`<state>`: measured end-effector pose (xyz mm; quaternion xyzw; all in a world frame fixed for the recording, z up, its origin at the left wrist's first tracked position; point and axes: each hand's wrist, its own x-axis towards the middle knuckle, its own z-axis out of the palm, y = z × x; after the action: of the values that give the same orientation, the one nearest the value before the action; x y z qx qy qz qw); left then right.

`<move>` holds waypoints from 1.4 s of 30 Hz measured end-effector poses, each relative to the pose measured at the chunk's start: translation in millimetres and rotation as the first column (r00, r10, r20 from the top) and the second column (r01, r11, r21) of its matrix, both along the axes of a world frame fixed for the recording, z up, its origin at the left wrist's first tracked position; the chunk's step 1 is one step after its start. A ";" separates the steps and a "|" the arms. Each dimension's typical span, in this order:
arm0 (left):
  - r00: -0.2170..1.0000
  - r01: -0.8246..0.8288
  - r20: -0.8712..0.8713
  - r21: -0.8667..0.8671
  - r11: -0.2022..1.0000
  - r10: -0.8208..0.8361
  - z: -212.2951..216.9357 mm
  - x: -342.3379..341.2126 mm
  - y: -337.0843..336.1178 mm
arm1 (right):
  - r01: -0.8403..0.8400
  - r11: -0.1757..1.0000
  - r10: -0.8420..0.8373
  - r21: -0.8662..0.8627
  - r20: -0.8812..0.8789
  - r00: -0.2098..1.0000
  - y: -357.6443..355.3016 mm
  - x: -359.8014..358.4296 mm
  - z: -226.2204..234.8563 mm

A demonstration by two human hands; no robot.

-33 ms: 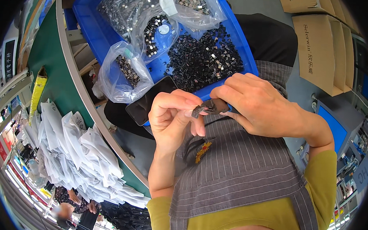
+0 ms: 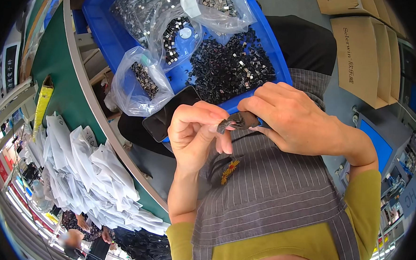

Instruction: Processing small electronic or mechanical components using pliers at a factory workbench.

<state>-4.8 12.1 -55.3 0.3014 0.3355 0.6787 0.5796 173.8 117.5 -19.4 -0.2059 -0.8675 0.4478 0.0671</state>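
In front of my apron, both hands meet over a small, dark, crumpled piece (image 2: 232, 123) with thin strips hanging from it; its kind is hard to make out. The fingertips of my left hand (image 2: 193, 134) pinch its left end, the other fingers curled. From the other side, my right hand (image 2: 295, 119) is closed on its right end, thumb and forefinger pressed together. Just beyond lies a blue tray (image 2: 282, 58) with a heap of small black pieces (image 2: 230, 65), some showing shiny metallic faces. By my left hand, a dark phone (image 2: 155, 127) rests against the tray's near edge.
Clear plastic bags (image 2: 120, 90) of small metallic pieces sit in the tray. White plastic packets (image 2: 88, 171) pile up on the green table (image 2: 51, 67) at left, near a yellow strip (image 2: 43, 102). Cardboard boxes (image 2: 362, 58) stand at right. A co-worker's hand (image 2: 106, 236) shows lower left.
My hands and the dark piece keep the same place and grip. At lower left, the co-worker's hand has shifted slightly.
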 end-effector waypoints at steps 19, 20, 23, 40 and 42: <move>1.000 -0.024 0.002 0.078 0.997 0.024 -2.5 2.7 -1.9 | -0.151 0.988 0.152 -0.032 0.030 0.988 5.4 -0.2 4.2; 0.999 -0.040 -0.024 0.088 0.995 0.042 -1.0 3.3 -2.2 | -0.156 0.986 0.156 -0.060 0.007 0.988 5.3 -0.8 3.9; 0.995 -0.055 -0.076 0.086 0.995 0.062 -0.1 4.5 -3.4 | -0.162 0.982 0.163 -0.102 0.002 0.987 5.3 0.2 4.0; 0.997 0.072 -0.011 -0.164 0.984 -0.075 0.9 7.1 -8.2 | 0.077 0.976 -0.060 0.202 -0.090 0.994 -7.6 1.0 -6.5; 0.998 0.025 0.053 -0.183 0.983 -0.016 3.4 5.7 -8.3 | 0.001 0.991 -0.006 0.135 0.036 0.999 -7.1 3.2 -6.3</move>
<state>0.9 3.8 -52.0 0.2325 0.3787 0.6463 0.6203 177.1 110.4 -25.7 -0.2105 -0.8965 0.3843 0.0661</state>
